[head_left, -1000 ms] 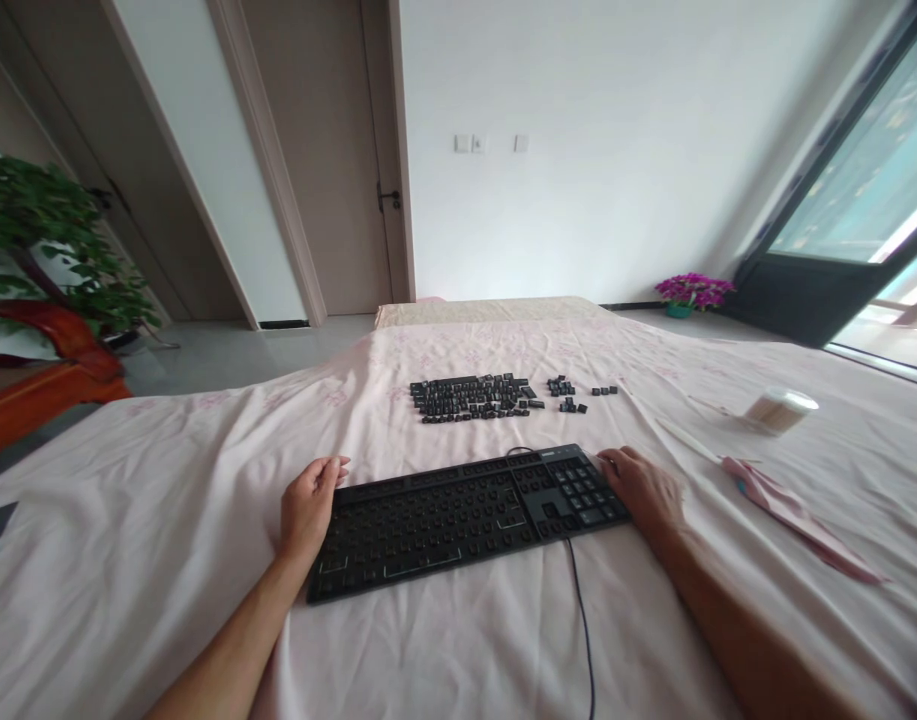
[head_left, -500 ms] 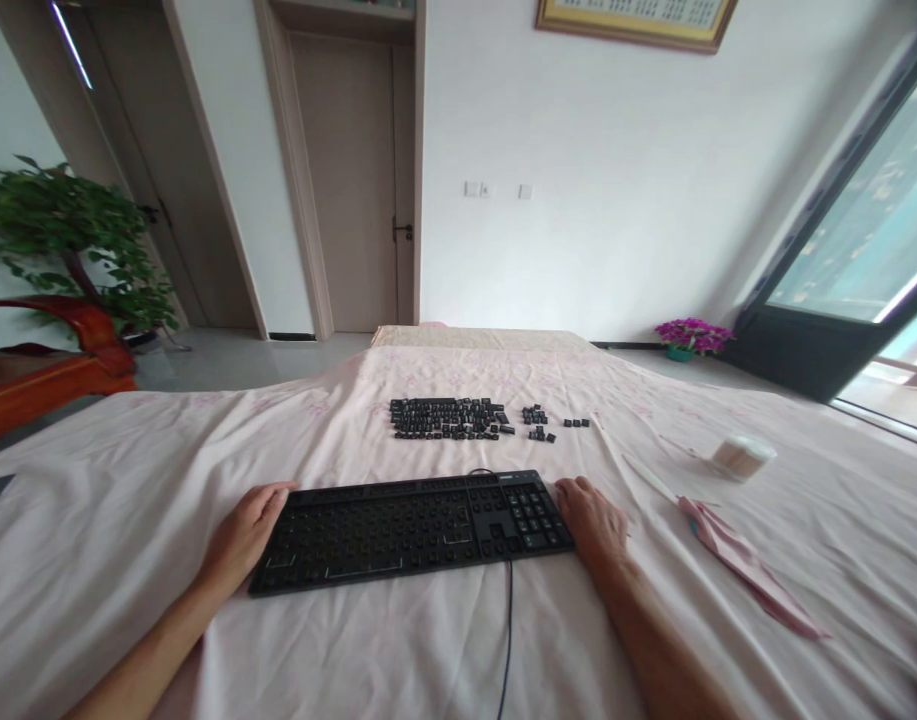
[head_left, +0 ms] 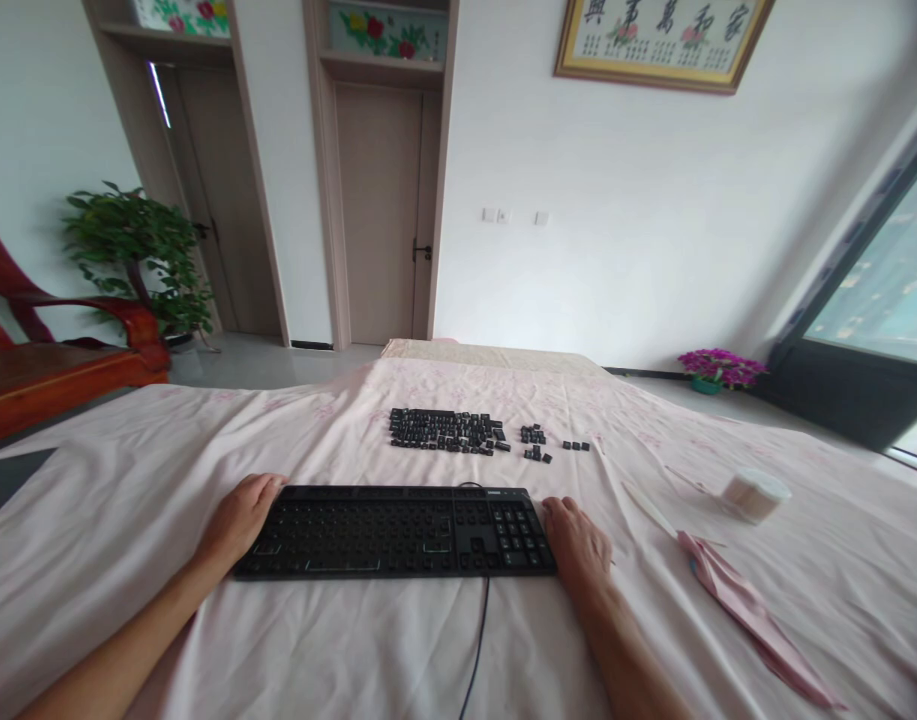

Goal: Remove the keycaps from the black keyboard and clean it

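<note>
Low in the frame, the left hand [head_left: 239,515] and right hand [head_left: 580,545] grip the keyboard [head_left: 360,530]; a shove could scatter the keys [head_left: 443,430] mid-frame.

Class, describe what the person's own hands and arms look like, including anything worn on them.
The left hand and right hand are both ungloved. The left forearm and right forearm are bare where visible, with no sleeve, watch or bracelet showing. No rings can be made out.
</note>
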### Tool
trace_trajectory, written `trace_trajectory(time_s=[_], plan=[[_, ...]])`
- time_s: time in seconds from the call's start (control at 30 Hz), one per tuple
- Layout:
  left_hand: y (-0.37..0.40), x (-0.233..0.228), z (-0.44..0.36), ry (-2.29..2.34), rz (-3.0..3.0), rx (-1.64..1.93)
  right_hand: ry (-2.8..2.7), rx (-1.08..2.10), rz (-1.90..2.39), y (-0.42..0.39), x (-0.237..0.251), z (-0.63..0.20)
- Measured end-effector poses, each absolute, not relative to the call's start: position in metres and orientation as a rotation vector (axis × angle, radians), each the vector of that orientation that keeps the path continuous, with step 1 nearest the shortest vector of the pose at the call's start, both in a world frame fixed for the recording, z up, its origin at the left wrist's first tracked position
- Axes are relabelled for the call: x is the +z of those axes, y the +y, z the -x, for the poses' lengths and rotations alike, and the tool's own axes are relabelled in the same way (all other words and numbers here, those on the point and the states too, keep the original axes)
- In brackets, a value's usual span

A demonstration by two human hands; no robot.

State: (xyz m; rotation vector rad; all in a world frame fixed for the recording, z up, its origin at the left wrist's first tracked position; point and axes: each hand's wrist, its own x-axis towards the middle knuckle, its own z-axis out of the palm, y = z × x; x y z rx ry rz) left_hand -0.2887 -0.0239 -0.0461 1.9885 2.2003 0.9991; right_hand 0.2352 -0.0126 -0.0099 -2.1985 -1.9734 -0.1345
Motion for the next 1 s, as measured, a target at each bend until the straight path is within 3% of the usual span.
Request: trace_trajectory(time_s=[1.0], plan=[[-0.0273,-0.0390,0.2817,2.196,-1.922,0.953,-1.985,-0.071,2.179,-0.0172,-0.0039,-0.2336]])
